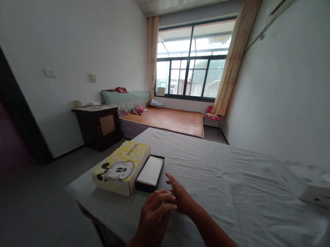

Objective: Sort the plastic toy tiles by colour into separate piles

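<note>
My left hand (pixel 156 215) hovers over the near part of the table, its fingers apart and bent slightly toward the right. Beside it is my right hand (pixel 181 196), fingers stretched out and pointing forward. The hands are close together, their fingertips overlapping in the view, and I see nothing held in either. Just beyond them lies a shallow black box (pixel 140 187) with a white panel (pixel 152 170) inside. Against its left side rests a yellow and white cardboard box (pixel 113 187) printed with a cartoon dog.
A wrinkled pale cloth (pixel 200 173) covers the table. At its right edge stands a white box (pixel 307 184). Behind the table are a bed with a brown mat (pixel 170 119), a dark cabinet (pixel 90 128) and a pink chair (pixel 212 116). Walls flank both sides.
</note>
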Motion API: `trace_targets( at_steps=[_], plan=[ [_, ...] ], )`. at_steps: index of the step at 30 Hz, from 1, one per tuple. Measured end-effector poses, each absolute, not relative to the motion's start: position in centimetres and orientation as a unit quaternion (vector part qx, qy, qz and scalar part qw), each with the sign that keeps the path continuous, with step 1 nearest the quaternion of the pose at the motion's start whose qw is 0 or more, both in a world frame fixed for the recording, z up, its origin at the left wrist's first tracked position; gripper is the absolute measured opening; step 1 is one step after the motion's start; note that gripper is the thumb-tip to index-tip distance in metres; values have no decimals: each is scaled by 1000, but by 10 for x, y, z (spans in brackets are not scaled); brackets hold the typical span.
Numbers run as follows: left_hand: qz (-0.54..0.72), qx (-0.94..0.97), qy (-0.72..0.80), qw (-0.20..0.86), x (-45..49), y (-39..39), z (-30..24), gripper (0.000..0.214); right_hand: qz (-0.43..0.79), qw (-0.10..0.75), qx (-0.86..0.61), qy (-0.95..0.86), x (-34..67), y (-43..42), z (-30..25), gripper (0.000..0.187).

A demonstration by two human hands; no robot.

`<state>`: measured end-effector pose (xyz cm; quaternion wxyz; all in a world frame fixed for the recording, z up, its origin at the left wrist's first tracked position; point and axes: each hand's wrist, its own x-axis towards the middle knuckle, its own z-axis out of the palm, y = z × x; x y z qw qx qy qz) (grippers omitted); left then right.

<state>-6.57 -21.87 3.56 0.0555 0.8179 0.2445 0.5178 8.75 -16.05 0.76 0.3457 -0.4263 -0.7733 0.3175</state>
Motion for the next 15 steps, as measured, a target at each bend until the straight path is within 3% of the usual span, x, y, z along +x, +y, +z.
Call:
trace_targets(
  at_steps=[4,8,15],
  plan=[
    [483,849,205,60,-40,-216,45,34,212,355,-475,-777,155,-194,11,65],
    [440,884,146,64,0,-213,55,35,143,361,-564,-729,248,-246,9,60],
    [382,921,16,70,94,-210,67,41,60,444,-738,-505,427,-363,47,56]
  ],
)
